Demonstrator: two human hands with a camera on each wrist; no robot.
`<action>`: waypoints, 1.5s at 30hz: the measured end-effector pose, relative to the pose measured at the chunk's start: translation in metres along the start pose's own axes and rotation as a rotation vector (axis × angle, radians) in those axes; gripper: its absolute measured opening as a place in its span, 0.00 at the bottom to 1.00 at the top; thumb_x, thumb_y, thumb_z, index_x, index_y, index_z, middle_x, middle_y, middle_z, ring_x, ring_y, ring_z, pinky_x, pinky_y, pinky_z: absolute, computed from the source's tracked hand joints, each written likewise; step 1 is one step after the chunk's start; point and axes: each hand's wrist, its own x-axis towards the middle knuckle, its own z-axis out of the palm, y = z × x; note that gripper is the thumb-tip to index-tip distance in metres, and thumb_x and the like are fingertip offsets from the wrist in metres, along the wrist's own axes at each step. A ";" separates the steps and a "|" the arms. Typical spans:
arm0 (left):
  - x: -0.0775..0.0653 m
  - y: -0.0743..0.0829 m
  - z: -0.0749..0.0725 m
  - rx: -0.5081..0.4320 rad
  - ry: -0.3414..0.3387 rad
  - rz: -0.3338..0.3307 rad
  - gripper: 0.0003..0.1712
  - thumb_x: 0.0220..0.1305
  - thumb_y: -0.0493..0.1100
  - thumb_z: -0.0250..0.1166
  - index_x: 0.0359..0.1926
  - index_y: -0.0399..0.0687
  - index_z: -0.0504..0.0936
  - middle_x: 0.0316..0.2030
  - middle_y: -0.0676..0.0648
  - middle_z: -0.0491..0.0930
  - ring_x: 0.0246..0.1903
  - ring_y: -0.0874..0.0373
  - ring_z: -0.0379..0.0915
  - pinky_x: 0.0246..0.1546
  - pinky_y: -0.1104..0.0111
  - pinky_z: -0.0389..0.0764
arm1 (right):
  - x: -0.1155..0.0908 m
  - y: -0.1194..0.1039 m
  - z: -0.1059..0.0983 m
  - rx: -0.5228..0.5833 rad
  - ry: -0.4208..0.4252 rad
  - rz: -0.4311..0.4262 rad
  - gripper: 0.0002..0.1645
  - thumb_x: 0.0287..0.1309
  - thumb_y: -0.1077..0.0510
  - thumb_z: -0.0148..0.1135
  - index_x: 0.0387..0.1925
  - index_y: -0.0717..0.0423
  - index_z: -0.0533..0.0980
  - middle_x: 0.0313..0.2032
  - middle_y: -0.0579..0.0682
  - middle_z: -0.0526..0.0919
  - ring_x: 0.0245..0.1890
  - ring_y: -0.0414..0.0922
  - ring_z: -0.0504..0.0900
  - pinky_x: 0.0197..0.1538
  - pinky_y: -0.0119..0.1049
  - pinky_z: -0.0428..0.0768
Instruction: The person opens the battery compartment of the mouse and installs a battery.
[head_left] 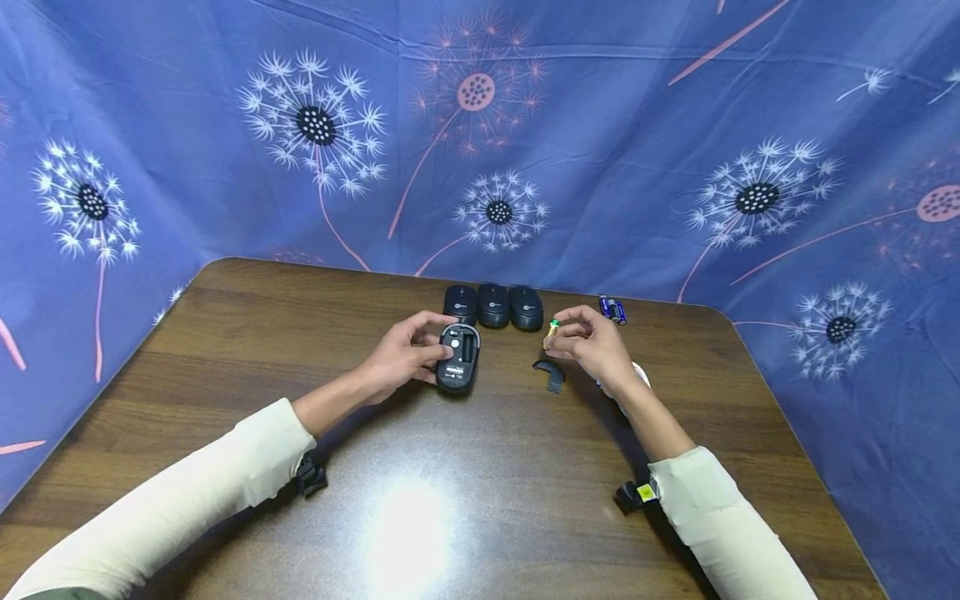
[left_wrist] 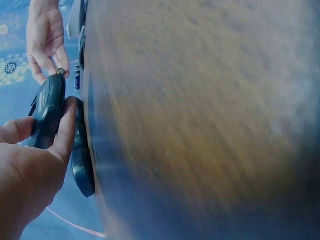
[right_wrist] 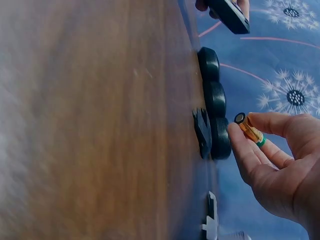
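A black computer mouse (head_left: pixel 455 371), underside up, is gripped by my left hand (head_left: pixel 397 357) between thumb and fingers. Its battery compartment is uncovered and looks dark inside. To its right, my right hand (head_left: pixel 597 348) pinches a small gold and green battery (head_left: pixel 552 330) between thumb and fingertips. The right wrist view shows this battery (right_wrist: pixel 251 131) tilted, one round end facing the camera. Below that hand lies a curved black battery cover (head_left: pixel 554 377) on the table.
Three more black mice (head_left: pixel 492 307) stand side by side near the back edge of the wooden table (head_left: pixel 300 325). Several blue batteries (head_left: pixel 612 311) lie at the back right. A white object (head_left: pixel 641 374) shows partly behind my right wrist. A blue patterned cloth (head_left: pixel 600 125) hangs behind.
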 end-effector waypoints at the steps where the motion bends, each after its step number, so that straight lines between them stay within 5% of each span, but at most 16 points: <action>1: 0.000 0.000 0.000 -0.002 0.000 -0.002 0.34 0.78 0.28 0.66 0.81 0.42 0.73 0.57 0.29 0.87 0.39 0.56 0.90 0.41 0.60 0.98 | -0.001 0.000 0.002 0.011 -0.003 0.002 0.31 0.70 0.72 0.71 0.70 0.71 0.72 0.43 0.49 0.90 0.40 0.38 0.93 0.54 0.37 0.96; 12: 0.004 -0.002 0.005 -0.018 0.011 -0.010 0.33 0.76 0.27 0.67 0.78 0.43 0.74 0.52 0.35 0.87 0.40 0.55 0.88 0.37 0.62 0.97 | -0.010 -0.005 0.020 0.021 -0.033 -0.017 0.28 0.67 0.70 0.77 0.65 0.69 0.78 0.38 0.42 0.94 0.39 0.36 0.95 0.52 0.39 0.97; 24: 0.008 0.000 0.011 -0.010 0.001 -0.004 0.33 0.76 0.27 0.66 0.79 0.43 0.73 0.45 0.43 0.84 0.35 0.56 0.86 0.35 0.63 0.97 | -0.013 -0.020 0.037 0.009 -0.077 -0.075 0.31 0.66 0.67 0.78 0.66 0.71 0.78 0.41 0.49 0.95 0.39 0.41 0.95 0.55 0.51 0.97; 36: 0.010 -0.003 0.015 -0.014 -0.004 -0.013 0.34 0.76 0.27 0.67 0.79 0.41 0.72 0.45 0.43 0.81 0.36 0.56 0.86 0.36 0.62 0.97 | -0.013 -0.032 0.053 0.130 -0.104 -0.099 0.29 0.66 0.73 0.76 0.65 0.75 0.76 0.38 0.46 0.94 0.37 0.40 0.95 0.60 0.63 0.93; 45: 0.013 0.000 0.020 -0.023 -0.013 -0.009 0.33 0.76 0.26 0.66 0.78 0.41 0.72 0.45 0.44 0.82 0.35 0.56 0.88 0.37 0.61 0.98 | -0.013 -0.034 0.057 0.133 -0.096 -0.104 0.27 0.65 0.71 0.78 0.63 0.72 0.79 0.40 0.54 0.94 0.37 0.41 0.95 0.59 0.60 0.94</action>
